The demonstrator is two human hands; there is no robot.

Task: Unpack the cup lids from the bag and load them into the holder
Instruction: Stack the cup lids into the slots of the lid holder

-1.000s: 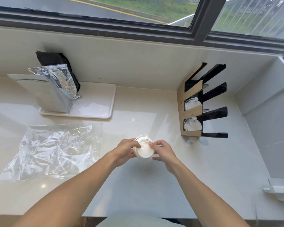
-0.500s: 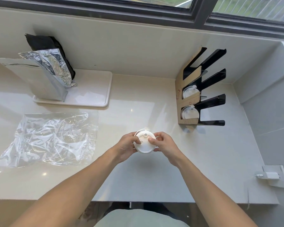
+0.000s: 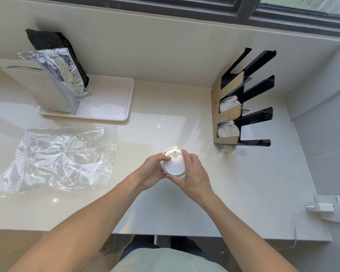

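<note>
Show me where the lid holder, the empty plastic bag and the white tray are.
lid holder (image 3: 227,112), head view, on its cardboard front panel.
plastic bag (image 3: 63,158), head view, on its crinkled middle.
white tray (image 3: 110,103), head view, on its bare surface.

The desk (image 3: 165,203) is a pale, polished stone-like slab, glossy enough to throw back little light spots. The bag (image 3: 57,158) lying flat on it is thin clear plastic film, all crinkled and shiny. The lids (image 3: 174,163) look like smooth white plastic, more of a soft sheen than a gloss. The holder (image 3: 243,99) has glossy black plastic arms, with a matt brown cardboard-looking face on its left side. Over on the smooth white tray (image 3: 110,103), which has a bit of shine, stand a wrinkly silver foil pouch (image 3: 65,73), a matt black pouch (image 3: 47,40) and a smoother grey one.
</note>
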